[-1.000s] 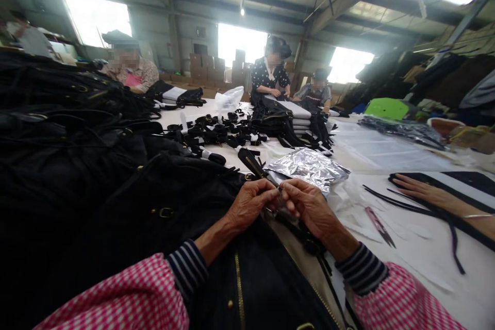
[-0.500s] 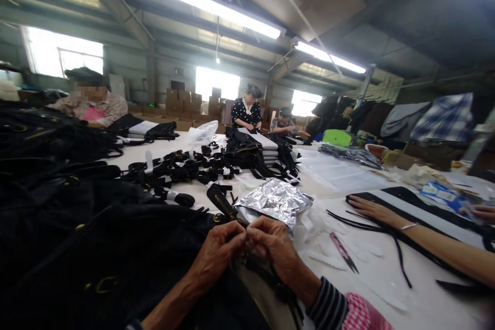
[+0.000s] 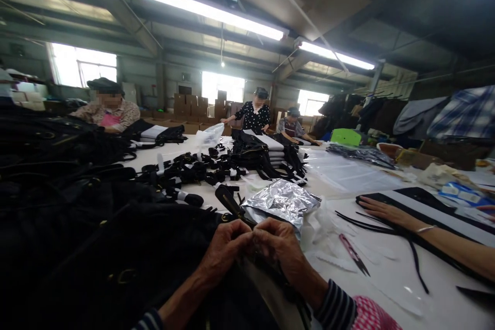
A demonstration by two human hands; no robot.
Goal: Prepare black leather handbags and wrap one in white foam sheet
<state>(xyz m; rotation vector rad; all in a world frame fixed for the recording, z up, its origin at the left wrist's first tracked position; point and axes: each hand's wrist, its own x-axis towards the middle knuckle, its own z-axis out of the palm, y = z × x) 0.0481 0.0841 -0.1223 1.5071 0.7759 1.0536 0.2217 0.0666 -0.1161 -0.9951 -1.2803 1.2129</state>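
My left hand (image 3: 228, 247) and my right hand (image 3: 284, 252) meet over a black bag (image 3: 162, 258) with brass-coloured fittings. Both are closed in a pinch, thumbs and forefingers almost touching. Whatever lies between the fingertips is too small and dark to make out. Just beyond the fingers a black zipper end (image 3: 228, 201) with a metal zip sticks out. Below the right hand, dark straps and the bag's paler inside show in part. A crumpled silver foil sheet (image 3: 284, 201) lies right behind my hands.
Pink thread snips (image 3: 353, 254) lie right of my hands. A co-worker's hand (image 3: 381, 211) rests on a black and grey panel (image 3: 421, 203). Bundled black straps (image 3: 189, 170) and stacked black bags (image 3: 266, 149) cover the middle of the white table (image 3: 386, 289). Other people work at the back.
My view has turned slightly left, so things appear further right. My hands keep their pinch at the bag. The person in the dotted top has stretched an arm out toward a clear plastic bag.
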